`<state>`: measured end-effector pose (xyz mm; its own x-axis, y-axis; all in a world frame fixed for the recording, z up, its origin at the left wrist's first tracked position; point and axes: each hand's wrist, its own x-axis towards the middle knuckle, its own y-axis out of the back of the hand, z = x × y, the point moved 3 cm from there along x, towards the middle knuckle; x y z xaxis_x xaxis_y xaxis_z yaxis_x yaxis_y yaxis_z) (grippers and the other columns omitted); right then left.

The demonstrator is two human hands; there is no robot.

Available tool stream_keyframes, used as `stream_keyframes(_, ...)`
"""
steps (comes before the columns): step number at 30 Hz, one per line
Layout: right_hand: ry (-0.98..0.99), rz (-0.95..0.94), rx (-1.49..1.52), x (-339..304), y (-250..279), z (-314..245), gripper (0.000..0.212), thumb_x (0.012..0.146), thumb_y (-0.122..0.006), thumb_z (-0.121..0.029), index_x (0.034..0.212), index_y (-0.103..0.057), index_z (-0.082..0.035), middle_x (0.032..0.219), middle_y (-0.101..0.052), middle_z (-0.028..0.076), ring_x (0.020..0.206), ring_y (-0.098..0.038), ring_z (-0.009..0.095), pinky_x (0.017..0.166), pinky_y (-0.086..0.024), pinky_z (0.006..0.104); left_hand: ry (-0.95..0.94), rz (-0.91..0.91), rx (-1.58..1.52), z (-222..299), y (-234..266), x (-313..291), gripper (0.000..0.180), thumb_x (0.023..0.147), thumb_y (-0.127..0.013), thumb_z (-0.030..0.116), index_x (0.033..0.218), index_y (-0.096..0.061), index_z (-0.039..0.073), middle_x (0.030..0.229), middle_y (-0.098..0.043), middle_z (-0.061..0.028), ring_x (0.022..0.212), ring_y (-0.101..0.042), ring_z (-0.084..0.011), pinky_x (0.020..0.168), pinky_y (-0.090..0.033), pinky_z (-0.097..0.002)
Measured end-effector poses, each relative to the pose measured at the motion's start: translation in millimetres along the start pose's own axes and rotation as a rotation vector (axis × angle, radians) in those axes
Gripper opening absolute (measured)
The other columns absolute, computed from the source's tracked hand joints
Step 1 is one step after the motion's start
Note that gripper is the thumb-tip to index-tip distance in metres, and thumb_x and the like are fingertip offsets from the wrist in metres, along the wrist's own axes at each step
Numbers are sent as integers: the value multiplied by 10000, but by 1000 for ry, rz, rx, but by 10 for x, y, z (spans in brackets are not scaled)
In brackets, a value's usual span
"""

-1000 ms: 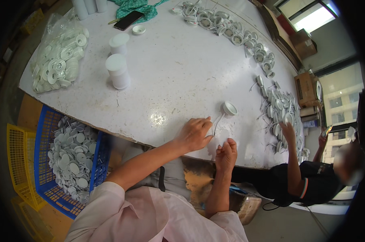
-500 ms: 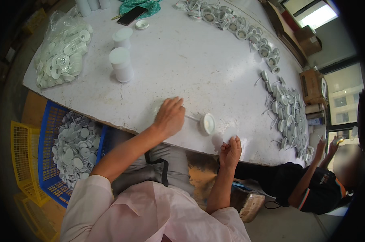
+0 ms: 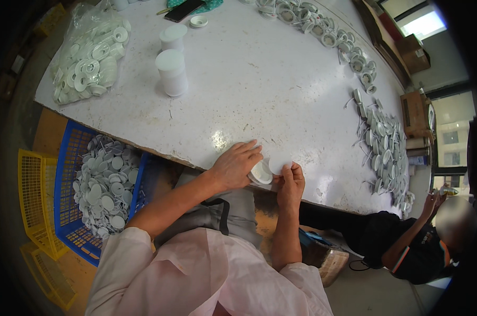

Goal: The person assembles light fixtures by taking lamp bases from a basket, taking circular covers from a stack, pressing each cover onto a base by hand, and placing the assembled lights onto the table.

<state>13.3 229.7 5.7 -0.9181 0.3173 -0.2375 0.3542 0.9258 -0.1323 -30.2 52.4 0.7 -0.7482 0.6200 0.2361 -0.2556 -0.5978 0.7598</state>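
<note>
Both hands have come together at the near edge of the tabletop (image 3: 259, 84) since half a second ago, when the left hand lay flat further left and the right hand rested apart from it. Now the left hand (image 3: 235, 166) curls its fingers (image 3: 249, 152) over a small white round cap (image 3: 261, 173), which sits just under the fingertips at the table edge. The right hand (image 3: 290, 181) pinches a thin white disc (image 3: 278, 163) between thumb and forefinger, so its fingers are narrow and closed on the disc, right beside the cap. Whether the left fingers really grip the cap or only press on it I cannot tell, because the view is small here. Far beyond the fingers, two stacks of white lids (image 3: 171, 71) stand on the tabletop, and to the left of them lies a clear bag of white parts (image 3: 88, 55). To the right of the fingers, many finished white pieces (image 3: 380, 142) lie spread along the table edge. Below the left forearm a blue crate (image 3: 72, 152) holds many white discs, with a yellow crate (image 3: 30, 195) beside it. At the lower right sits another person (image 3: 417, 247) with raised hands.
</note>
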Motion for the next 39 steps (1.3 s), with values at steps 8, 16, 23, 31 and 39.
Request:
stream_keyframes(8, -157, -63, 127, -102, 83, -5, 60, 943, -538, -130, 916, -519, -79, 749, -601, 13, 588, -547, 61, 501, -459, 196, 43, -29, -4, 130, 52, -53, 800, 598, -822, 406, 1163, -501, -61, 1393, -365, -268, 1368, -244, -385, 1110, -239, -453)
stream_keyframes(16, -147, -43, 99, -105, 76, 110, 63, 925, -560, -119, 945, -543, -62, 795, -612, 26, 614, -551, 77, 548, -486, 217, 55, 33, -74, 155, 58, -74, 835, 604, -817, 413, 1201, -474, -59, 1358, -396, -284, 1334, -298, -399, 1113, -228, -459)
stream_keyframes(23, -108, -108, -24, -201, -100, 8, 150, 896, -605, -108, 1012, -558, -25, 816, -615, 35, 624, -550, 73, 545, -478, 206, 284, 74, -526, 149, 172, -117, 812, 630, -848, 228, 1278, -404, 22, 1225, -539, -220, 1131, -553, -353, 941, -472, -422)
stream_keyframes(31, -38, -124, -99, -223, -403, -89, 199, 858, -648, -68, 1020, -549, -8, 862, -597, 57, 619, -571, 89, 511, -494, 205, 332, 86, -612, 97, 184, -204, 803, 654, -841, 204, 1300, -382, 77, 1180, -579, -169, 1065, -599, -322, 881, -514, -406)
stream_keyframes(39, -34, -121, -103, -251, -486, -123, 210, 852, -645, -46, 1029, -541, -4, 849, -595, 65, 637, -584, 95, 518, -502, 216, 265, 94, -632, 99, 318, -257, 794, 692, -816, 207, 1330, -361, 74, 1168, -583, -170, 1039, -610, -295, 863, -511, -379)
